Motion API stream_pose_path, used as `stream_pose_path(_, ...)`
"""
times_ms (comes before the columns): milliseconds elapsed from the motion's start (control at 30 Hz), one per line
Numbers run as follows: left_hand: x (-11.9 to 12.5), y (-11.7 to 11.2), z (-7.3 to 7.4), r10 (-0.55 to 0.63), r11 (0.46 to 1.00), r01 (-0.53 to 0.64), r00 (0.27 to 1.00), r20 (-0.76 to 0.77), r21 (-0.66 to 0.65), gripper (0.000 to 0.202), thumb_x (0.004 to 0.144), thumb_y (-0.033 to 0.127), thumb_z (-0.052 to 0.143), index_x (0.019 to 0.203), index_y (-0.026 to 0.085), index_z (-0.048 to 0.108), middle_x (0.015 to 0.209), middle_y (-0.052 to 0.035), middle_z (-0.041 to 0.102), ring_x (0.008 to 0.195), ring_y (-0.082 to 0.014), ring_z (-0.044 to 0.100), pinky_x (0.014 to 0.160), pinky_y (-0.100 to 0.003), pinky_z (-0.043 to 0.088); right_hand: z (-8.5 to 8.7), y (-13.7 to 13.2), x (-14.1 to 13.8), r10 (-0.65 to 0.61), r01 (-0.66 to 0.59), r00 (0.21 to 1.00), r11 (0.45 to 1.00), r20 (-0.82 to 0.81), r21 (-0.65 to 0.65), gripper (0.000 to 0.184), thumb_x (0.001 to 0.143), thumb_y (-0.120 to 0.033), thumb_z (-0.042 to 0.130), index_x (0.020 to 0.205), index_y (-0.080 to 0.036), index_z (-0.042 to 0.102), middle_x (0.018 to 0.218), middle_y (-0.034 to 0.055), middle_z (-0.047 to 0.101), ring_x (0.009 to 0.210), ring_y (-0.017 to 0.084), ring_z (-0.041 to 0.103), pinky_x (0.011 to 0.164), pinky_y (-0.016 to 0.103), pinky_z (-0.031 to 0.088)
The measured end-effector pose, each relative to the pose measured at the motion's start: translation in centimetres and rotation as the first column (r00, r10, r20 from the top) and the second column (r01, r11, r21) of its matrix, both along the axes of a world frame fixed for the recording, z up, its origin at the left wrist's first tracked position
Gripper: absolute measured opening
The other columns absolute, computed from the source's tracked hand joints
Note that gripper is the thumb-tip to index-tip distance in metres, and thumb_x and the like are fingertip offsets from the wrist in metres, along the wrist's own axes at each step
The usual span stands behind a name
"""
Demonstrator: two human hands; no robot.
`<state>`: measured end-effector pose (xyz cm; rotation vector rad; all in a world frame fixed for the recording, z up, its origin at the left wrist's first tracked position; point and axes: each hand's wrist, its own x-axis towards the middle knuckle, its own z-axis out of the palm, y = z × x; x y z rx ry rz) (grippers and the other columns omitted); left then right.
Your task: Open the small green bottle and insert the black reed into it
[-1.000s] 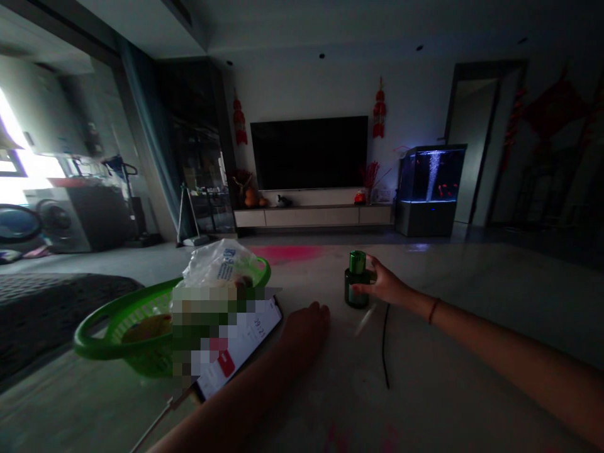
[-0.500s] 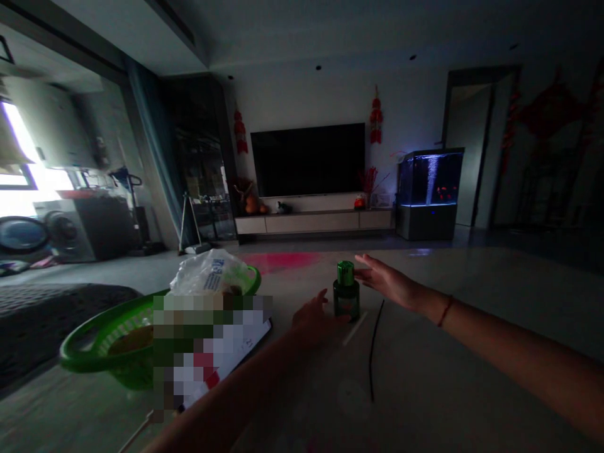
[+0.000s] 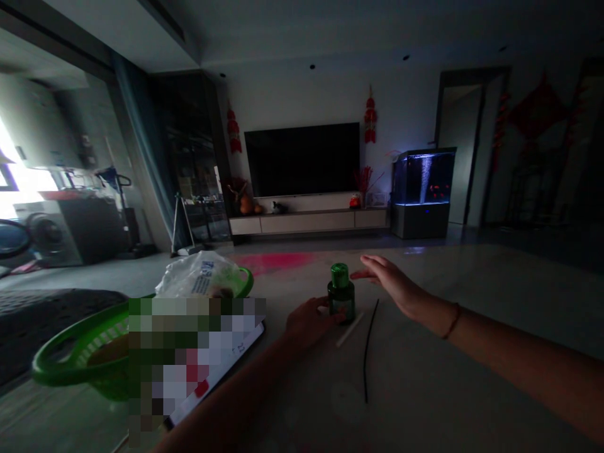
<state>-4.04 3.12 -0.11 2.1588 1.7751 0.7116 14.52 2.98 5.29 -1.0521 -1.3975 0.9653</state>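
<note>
A small green glass bottle (image 3: 341,297) with a shiny green cap (image 3: 339,275) stands upright on the pale tabletop. My left hand (image 3: 309,322) is closed around its lower left side, thumb across the front and the fingertips partly hidden at the side. My right hand (image 3: 389,283) hovers just right of the cap, fingers stretched out and holding nothing. Close in front of the bottle lies a short white stick (image 3: 350,330). A thin black stick (image 3: 366,358), slightly curved, lies to its right.
At the left sits a green plastic basket (image 3: 61,376) with a white plastic bag (image 3: 198,274) in it. A phone-like device (image 3: 245,340), partly blurred out, rests against the basket. Beyond the table are a television (image 3: 302,159), a low cabinet (image 3: 306,221) and a lit fish tank (image 3: 422,179).
My left hand has closed in on the bottle, its fingers lowering to the glass. My right hand stays open near the cap. The view has turned slightly to the right.
</note>
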Motion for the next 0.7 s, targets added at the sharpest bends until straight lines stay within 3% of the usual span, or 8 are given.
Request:
stream_pose_path(67, 0.0, 0.0, 0.1, -0.003, 1.000, 0.003, 1.000, -0.005, 0.001, 0.054, 0.062, 0.064, 0.050, 0.104, 0.031, 0.058, 0.098, 0.0008, 0.063, 0.080, -0.0180, 0.059, 0.060, -0.022, 0.039, -0.1, 0.2, 0.2, -0.174, 0.174, 0.985, 0.985, 0.019, -0.009, 0.033, 0.074, -0.037, 0.043, 0.095, -0.013, 0.052, 0.065, 0.0049, 0.062, 0.077, 0.020, 0.058, 0.073, 0.035, 0.039)
stream_pose_path(133, 0.0, 0.0, 0.1, 0.009, 1.000, -0.009, 1.000, -0.006, -0.007, 0.054, 0.061, 0.064, 0.052, 0.104, 0.031, 0.058, 0.096, 0.0006, 0.063, 0.079, -0.0178, 0.059, 0.059, -0.022, 0.039, -0.2, 0.2, 0.2, -0.216, 0.217, 0.976, 0.975, 0.020, -0.045, 0.032, 0.073, -0.033, 0.044, 0.096, -0.012, 0.051, 0.070, 0.0061, 0.063, 0.078, 0.021, 0.059, 0.071, 0.034, 0.040)
stream_pose_path(233, 0.0, 0.0, 0.1, 0.006, 1.000, -0.006, 1.000, -0.005, -0.012, 0.055, 0.061, 0.064, 0.052, 0.105, 0.031, 0.058, 0.093, 0.0001, 0.064, 0.077, -0.0183, 0.060, 0.059, -0.023, 0.039, -0.1, -0.2, 0.1, -0.074, 0.073, 0.997, 0.995, -0.019, -0.072, 0.036, 0.072, -0.032, 0.047, 0.104, -0.015, 0.047, 0.086, 0.0069, 0.065, 0.091, 0.018, 0.057, 0.079, 0.033, 0.039)
stream_pose_path(300, 0.0, 0.0, 0.1, -0.003, 1.000, 0.003, 1.000, 0.001, 0.002, 0.056, 0.060, 0.065, 0.052, 0.105, 0.032, 0.058, 0.092, 0.0000, 0.064, 0.078, -0.0190, 0.060, 0.058, -0.023, 0.039, -0.1, -0.4, 0.2, 0.033, -0.033, 0.999, 0.998, -0.010, -0.055, 0.035, 0.073, -0.034, 0.046, 0.104, -0.016, 0.049, 0.083, 0.0058, 0.066, 0.091, 0.017, 0.057, 0.081, 0.033, 0.038)
stream_pose_path(433, -0.1, 0.0, 0.0, -0.007, 1.000, 0.007, 1.000, 0.006, 0.000, 0.056, 0.061, 0.065, 0.051, 0.105, 0.032, 0.058, 0.091, 0.0001, 0.064, 0.080, -0.0198, 0.060, 0.058, -0.024, 0.039, -0.3, 0.2, 1.3, -0.028, 0.029, 0.999, 0.999, 0.035, -0.031, 0.030, 0.074, -0.035, 0.043, 0.092, -0.014, 0.055, 0.057, 0.0019, 0.060, 0.066, 0.016, 0.059, 0.067, 0.032, 0.042)
stream_pose_path(533, 0.0, 0.0, -0.2, -0.004, 1.000, 0.004, 1.000, 0.016, 0.013, 0.054, 0.061, 0.065, 0.052, 0.104, 0.032, 0.058, 0.093, 0.0004, 0.064, 0.080, -0.0197, 0.060, 0.060, -0.024, 0.040, -0.9, 0.8, 2.0, -0.024, 0.026, 0.997, 0.999, 0.072, -0.035, 0.029, 0.073, -0.032, 0.043, 0.094, -0.015, 0.053, 0.067, 0.0039, 0.063, 0.068, 0.015, 0.059, 0.066, 0.030, 0.043)
stream_pose_path(633, 0.0, 0.4, -0.4, 0.005, 1.000, -0.006, 0.998, 0.067, 0.011, 0.053, 0.060, 0.060, 0.057, 0.104, 0.032, 0.056, 0.098, 0.0015, 0.062, 0.080, -0.0182, 0.060, 0.061, -0.024, 0.041, -1.7, 1.2, 2.1, 0.055, -0.064, 0.966, 0.998, 0.253, 0.025, 0.026, 0.071, -0.026, 0.045, 0.094, -0.015, 0.053, 0.082, 0.0067, 0.065, 0.078, 0.016, 0.059, 0.072, 0.030, 0.042)
stream_pose_path(700, -0.1, 0.8, -0.6, 0.059, 0.998, -0.057, 0.990, 0.126, -0.024, 0.054, 0.063, 0.053, 0.059, 0.112, 0.031, 0.050, 0.103, 0.0016, 0.060, 0.080, -0.0156, 0.060, 0.062, -0.022, 0.042, -2.6, 1.3, 1.9, 0.042, -0.100, 0.904, 0.988, 0.425, 0.115, 0.021, 0.071, -0.024, 0.046, 0.088, -0.015, 0.056, 0.084, 0.0074, 0.064, 0.080, 0.017, 0.058, 0.074, 0.031, 0.042)
